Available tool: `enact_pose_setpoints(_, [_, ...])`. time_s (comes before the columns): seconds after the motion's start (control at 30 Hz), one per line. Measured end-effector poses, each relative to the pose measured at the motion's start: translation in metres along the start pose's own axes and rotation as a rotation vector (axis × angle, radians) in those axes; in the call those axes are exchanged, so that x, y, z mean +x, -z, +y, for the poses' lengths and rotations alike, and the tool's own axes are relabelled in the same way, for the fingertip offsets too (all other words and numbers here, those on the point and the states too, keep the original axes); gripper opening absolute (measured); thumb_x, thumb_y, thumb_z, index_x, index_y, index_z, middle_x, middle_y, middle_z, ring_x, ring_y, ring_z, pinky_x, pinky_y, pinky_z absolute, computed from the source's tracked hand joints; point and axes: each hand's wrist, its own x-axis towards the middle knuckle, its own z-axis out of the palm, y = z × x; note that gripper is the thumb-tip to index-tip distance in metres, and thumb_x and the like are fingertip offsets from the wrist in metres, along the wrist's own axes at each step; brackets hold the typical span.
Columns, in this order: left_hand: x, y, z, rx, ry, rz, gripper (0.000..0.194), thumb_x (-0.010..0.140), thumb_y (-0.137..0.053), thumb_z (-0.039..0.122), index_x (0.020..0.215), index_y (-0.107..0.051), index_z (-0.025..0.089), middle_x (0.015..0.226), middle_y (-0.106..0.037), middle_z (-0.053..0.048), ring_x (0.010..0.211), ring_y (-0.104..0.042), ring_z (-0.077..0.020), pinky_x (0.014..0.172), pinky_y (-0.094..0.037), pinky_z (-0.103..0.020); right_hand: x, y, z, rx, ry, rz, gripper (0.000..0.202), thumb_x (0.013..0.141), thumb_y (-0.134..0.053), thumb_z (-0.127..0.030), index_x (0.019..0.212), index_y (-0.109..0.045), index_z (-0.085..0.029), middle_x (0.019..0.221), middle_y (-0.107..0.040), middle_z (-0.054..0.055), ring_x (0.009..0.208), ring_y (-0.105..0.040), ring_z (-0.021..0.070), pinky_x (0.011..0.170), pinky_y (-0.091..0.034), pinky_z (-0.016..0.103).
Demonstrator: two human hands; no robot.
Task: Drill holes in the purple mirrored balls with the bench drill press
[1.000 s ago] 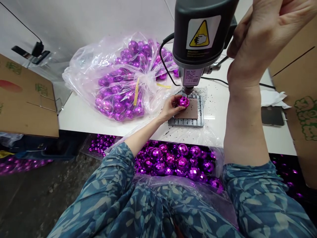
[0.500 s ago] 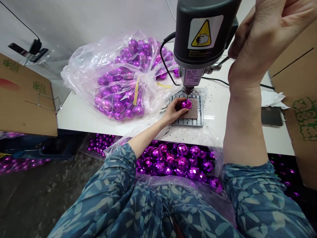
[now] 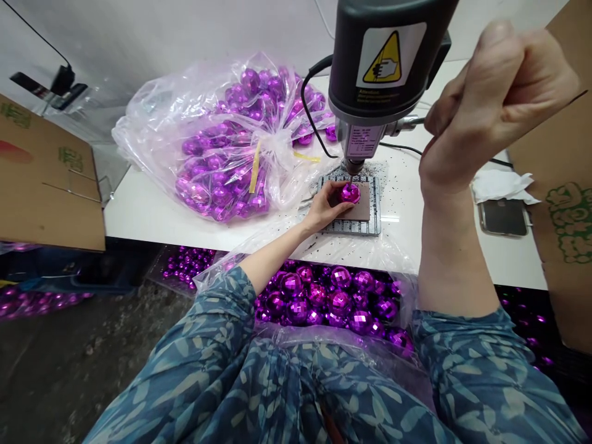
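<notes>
A shiny magenta faceted ball [image 3: 350,193] rests on a small brown board [image 3: 361,211] over the slotted metal base [image 3: 375,226] of a drill press [image 3: 393,68]. My left hand [image 3: 325,206] pinches the ball from its left side, thumb in front and fingers behind. Right above the ball is the drill chuck [image 3: 354,166], its bit reaching down to the ball's top. My right hand [image 3: 497,102] is raised to the right of the drill head, its fingers curled round the feed lever [image 3: 411,123], whose outer end the hand hides.
A clear bag of purple balls [image 3: 222,154] lies on the white table [image 3: 139,213]. More faceted balls [image 3: 340,302] fill an open bag at my lap. A phone [image 3: 503,217] lies under white tissue [image 3: 504,185] at right. Cardboard boxes [image 3: 46,185] flank both sides. Dark shavings surround the base.
My right hand has come down and turned with the lever, its fist now lower in view. My left hand and the ball stay in place under the bit.
</notes>
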Motion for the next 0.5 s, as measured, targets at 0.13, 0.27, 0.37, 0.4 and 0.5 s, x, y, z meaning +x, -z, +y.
enact_pose_setpoints(0.13, [-0.001,0.001,0.003,0.02,0.014,0.003,0.067,0.082,-0.092,0.058,0.131,-0.062,0.024,0.141,-0.071,-0.012,0.135,-0.068,-0.0314,0.125,-0.051,-0.055,-0.023,0.007,-0.003,0.048,0.06,0.094,0.074,0.097,-0.068,-0.053,0.06,-0.019,-0.013,0.047,-0.023,-0.005,0.044,-0.025,-0.0041,0.055,-0.013,0.024])
enact_pose_setpoints(0.27, [-0.002,0.002,0.006,0.06,0.013,0.0,0.067,0.083,-0.091,0.058,0.131,-0.062,0.024,0.141,-0.071,-0.013,0.135,-0.069,-0.0315,0.124,-0.051,-0.054,-0.033,0.012,0.007,-0.062,0.025,0.101,0.076,0.098,-0.063,-0.067,0.066,-0.014,-0.019,0.051,-0.018,-0.005,0.045,-0.027,-0.0015,0.054,-0.017,0.025])
enact_pose_setpoints(0.37, [-0.001,0.002,0.007,0.054,0.006,-0.002,0.064,0.084,-0.09,0.057,0.131,-0.061,0.024,0.142,-0.071,-0.013,0.135,-0.068,-0.0314,0.124,-0.051,-0.054,-0.037,0.016,0.013,-0.191,-0.003,0.101,0.079,0.098,-0.052,-0.08,0.073,-0.006,-0.02,0.054,-0.012,-0.003,0.045,-0.023,0.0006,0.054,-0.016,0.027])
enact_pose_setpoints(0.4, [-0.001,0.001,0.007,0.055,0.005,0.0,0.064,0.084,-0.09,0.057,0.13,-0.061,0.024,0.141,-0.071,-0.013,0.135,-0.068,-0.0313,0.124,-0.051,-0.054,-0.038,0.017,0.014,-0.215,-0.003,0.091,0.079,0.098,-0.05,-0.081,0.074,-0.006,-0.02,0.054,-0.011,-0.003,0.045,-0.023,0.0012,0.054,-0.017,0.028])
enact_pose_setpoints(0.5, [-0.001,0.001,0.006,0.068,0.007,0.006,0.064,0.084,-0.09,0.058,0.13,-0.062,0.025,0.139,-0.073,-0.011,0.133,-0.069,-0.031,0.123,-0.051,-0.053,-0.042,0.018,0.016,-0.183,0.031,0.08,0.076,0.102,-0.052,-0.074,0.073,-0.008,-0.019,0.055,-0.011,-0.001,0.046,-0.023,0.0025,0.054,-0.018,0.029])
